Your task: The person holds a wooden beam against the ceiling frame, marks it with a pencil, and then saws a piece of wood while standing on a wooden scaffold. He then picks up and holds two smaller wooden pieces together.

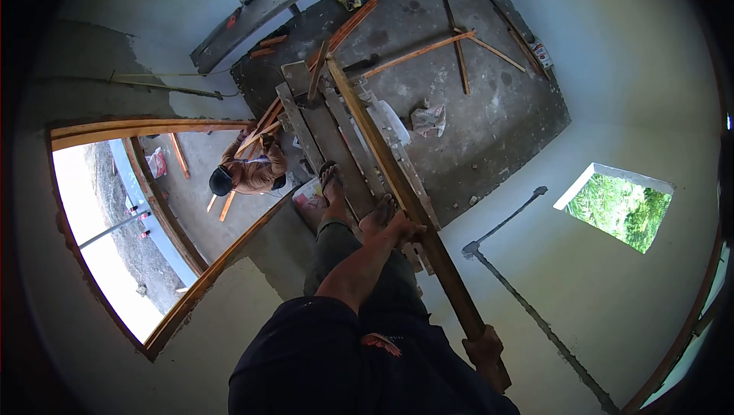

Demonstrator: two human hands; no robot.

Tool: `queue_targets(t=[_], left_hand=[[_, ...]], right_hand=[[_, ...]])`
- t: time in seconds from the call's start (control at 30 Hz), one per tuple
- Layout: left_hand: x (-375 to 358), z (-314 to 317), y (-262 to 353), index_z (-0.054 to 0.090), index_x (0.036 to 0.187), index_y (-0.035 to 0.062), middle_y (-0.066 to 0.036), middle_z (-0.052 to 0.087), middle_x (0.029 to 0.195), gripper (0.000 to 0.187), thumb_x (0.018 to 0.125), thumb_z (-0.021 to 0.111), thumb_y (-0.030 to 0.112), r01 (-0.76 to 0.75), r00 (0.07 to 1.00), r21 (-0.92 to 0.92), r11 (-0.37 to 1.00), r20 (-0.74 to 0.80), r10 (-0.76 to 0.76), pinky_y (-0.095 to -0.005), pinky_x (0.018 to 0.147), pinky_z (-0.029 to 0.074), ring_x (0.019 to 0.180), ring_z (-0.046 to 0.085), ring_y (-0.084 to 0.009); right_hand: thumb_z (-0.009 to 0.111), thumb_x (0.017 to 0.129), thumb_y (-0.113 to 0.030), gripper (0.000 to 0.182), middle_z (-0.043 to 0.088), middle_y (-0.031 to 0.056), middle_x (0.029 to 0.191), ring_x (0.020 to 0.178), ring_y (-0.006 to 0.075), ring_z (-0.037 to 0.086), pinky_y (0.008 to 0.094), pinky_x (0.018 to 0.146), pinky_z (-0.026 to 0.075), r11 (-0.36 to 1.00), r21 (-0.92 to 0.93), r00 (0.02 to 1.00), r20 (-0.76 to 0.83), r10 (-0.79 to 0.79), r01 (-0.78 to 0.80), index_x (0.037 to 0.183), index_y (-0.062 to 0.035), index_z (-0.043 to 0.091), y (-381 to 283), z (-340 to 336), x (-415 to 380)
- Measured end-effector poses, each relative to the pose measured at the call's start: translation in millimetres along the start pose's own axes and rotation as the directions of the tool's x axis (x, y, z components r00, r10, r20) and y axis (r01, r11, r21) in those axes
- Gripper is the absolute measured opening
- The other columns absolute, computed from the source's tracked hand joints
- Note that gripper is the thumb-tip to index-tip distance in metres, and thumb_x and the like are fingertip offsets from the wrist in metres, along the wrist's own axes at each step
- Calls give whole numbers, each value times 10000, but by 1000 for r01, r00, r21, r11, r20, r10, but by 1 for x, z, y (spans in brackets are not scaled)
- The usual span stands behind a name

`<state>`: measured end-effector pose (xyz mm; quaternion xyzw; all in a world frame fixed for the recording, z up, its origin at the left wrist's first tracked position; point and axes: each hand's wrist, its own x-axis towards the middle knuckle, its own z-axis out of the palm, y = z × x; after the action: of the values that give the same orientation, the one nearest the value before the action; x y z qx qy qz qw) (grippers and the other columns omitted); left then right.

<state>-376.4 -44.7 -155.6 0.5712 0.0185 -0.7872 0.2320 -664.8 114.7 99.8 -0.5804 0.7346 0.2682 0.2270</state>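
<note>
A long wooden beam runs diagonally from the upper middle to the lower right. My left hand is wrapped round its middle part, just beyond my feet. Nearer my body, my right hand grips the beam close to its lower end. Beneath the beam is a raised platform of rough planks, on which my sandalled feet stand. Another short piece of wood stands by the beam's far end.
Below on the left, a person in a dark cap bends beside some timber, near a wood-framed opening. Loose boards and a crumpled sack lie on the concrete floor. The right wall has a small window opening.
</note>
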Motion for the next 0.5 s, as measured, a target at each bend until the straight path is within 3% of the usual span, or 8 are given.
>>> queue_targets(t=[0.07,0.17,0.27,0.3,0.37,0.43,0.47,0.5], left_hand=[[-7,2,-4,399,1216,-21,-203,560,1146,539,778,709,-65,9,1000,6,1000,-28,-9,-489,708,612,965,646,-373],[-8,1,-16,490,1117,-34,-183,618,1044,386,795,701,-54,20,999,-33,999,47,-19,-489,717,606,920,663,-360],[-49,4,16,560,1045,-26,-177,656,961,283,803,707,-5,12,996,143,990,86,-24,-505,664,590,865,678,-332],[-48,0,19,566,1071,-19,-186,657,964,321,798,720,52,25,993,282,959,102,-55,-495,675,580,877,678,-325],[-32,-13,7,577,1115,-10,-194,663,955,424,776,742,184,-30,988,563,826,139,-59,-469,706,561,896,676,-311],[31,-48,-45,585,1140,-12,-183,672,922,574,731,760,350,-216,973,808,548,228,48,-431,755,540,906,673,-299],[54,-69,-65,588,1148,-16,-172,677,899,663,703,768,442,-319,948,882,347,299,109,-409,784,529,909,672,-293],[49,-85,-63,591,1155,-16,-176,678,923,669,697,765,440,-361,929,883,300,315,192,-413,816,517,936,663,-301]], right_hand=[[774,588,-244,520,624,169,880,824,380,636,508,737,532,1000,-15,1000,2,-5,5,994,-33,527,7,4,-1],[769,598,-241,519,617,168,887,830,374,631,505,730,531,999,-33,1000,-9,-9,9,1003,-31,522,13,10,-4],[760,613,-231,496,605,170,889,827,368,626,494,714,532,998,-57,999,-41,-22,20,994,-30,514,15,16,-10],[755,621,-225,484,600,170,886,822,365,624,490,706,531,997,-74,998,-56,-36,32,991,-30,512,15,19,-10],[747,637,-214,460,590,167,877,807,361,619,481,693,530,991,-120,994,-93,-62,51,984,-30,508,18,26,-9],[740,653,-204,436,579,163,864,788,356,614,471,683,528,983,-173,986,-138,-90,66,978,-31,505,21,31,-5],[737,659,-200,431,575,161,865,786,354,613,470,683,527,981,-186,985,-147,-91,63,980,-32,504,21,32,-3],[735,664,-196,426,572,159,865,783,352,612,469,682,526,978,-200,984,-154,-92,60,982,-32,504,21,31,0]])
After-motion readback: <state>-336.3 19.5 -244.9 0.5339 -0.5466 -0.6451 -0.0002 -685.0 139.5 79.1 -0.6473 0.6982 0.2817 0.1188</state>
